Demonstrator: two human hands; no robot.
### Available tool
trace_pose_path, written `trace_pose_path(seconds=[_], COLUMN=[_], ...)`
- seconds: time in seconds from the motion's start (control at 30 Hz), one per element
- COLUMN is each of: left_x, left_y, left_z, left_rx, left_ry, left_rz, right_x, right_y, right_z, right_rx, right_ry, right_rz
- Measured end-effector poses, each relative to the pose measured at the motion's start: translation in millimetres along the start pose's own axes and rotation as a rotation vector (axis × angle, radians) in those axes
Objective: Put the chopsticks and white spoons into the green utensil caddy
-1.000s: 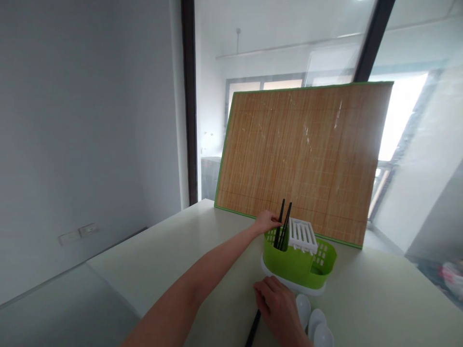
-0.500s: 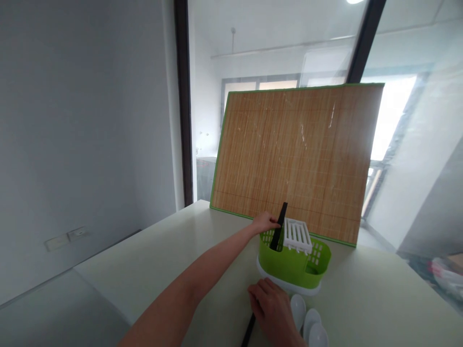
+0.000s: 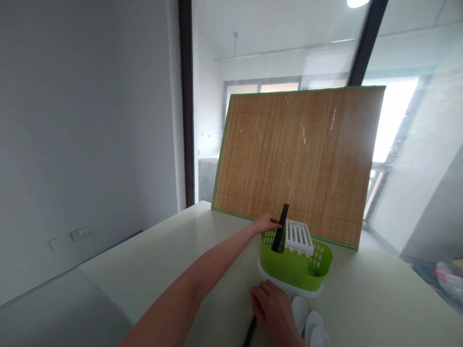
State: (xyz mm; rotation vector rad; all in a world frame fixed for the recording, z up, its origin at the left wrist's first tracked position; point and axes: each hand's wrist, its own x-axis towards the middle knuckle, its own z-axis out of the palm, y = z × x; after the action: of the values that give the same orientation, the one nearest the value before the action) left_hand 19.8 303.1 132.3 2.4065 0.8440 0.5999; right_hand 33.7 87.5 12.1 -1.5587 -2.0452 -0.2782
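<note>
My left hand (image 3: 268, 223) pinches black chopsticks (image 3: 281, 226) that stand tilted, their lower ends inside the left compartment of a green cutlery holder (image 3: 285, 266). A white slatted rack (image 3: 298, 236) spans the holder's middle, with small hooks along its front edge. Just in front of the holder, my right hand (image 3: 273, 308) is closed, its fingers curled around the upper end of more black chopsticks (image 3: 249, 332). What lies under that palm is hidden. White spoons (image 3: 299, 311) rest on the table beside the right hand.
The holder stands on a white base tray (image 3: 289, 286) on a pale table (image 3: 173, 241). Behind it leans a bamboo mat (image 3: 296, 154) with green edging, before a glass partition. A grey wall (image 3: 90, 120) rises at the left.
The view has shifted slightly, moving everything a little down and right. Both hands keep their places; the chopsticks in the left hand show hardly any movement.
</note>
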Motion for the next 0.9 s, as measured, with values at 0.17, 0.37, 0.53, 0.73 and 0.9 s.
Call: trace_pose_path(seconds=[0.17, 0.37, 0.53, 0.73, 0.9], left_x=[-39.0, -173.4, -253.6, -261.7, -260.3], left_y=[3.1, -12.4, -7.2, 13.9, 10.7], left_z=[-11.8, 19.0, 66.2, 71.5, 67.3], left_rx=[-0.011, -0.052, 0.235, 0.393, 0.503], left_ry=[0.199, 0.351, -0.032, -0.222, -0.103], left_rz=[-0.015, -0.104, -0.319, -0.457, -0.550], right_x=[-0.5, 2.5, 1.1, -0.7, -2.4], right_y=[1.9, 7.4, 10.5, 10.9, 9.4], right_z=[-0.3, -5.4, -5.3, -3.9, 0.2], right_rx=[-0.013, 0.133, 0.196, 0.204, 0.198], right_ry=[0.008, 0.016, -0.020, -0.064, -0.072], right_rz=[0.056, 0.320, 0.373, 0.355, 0.319])
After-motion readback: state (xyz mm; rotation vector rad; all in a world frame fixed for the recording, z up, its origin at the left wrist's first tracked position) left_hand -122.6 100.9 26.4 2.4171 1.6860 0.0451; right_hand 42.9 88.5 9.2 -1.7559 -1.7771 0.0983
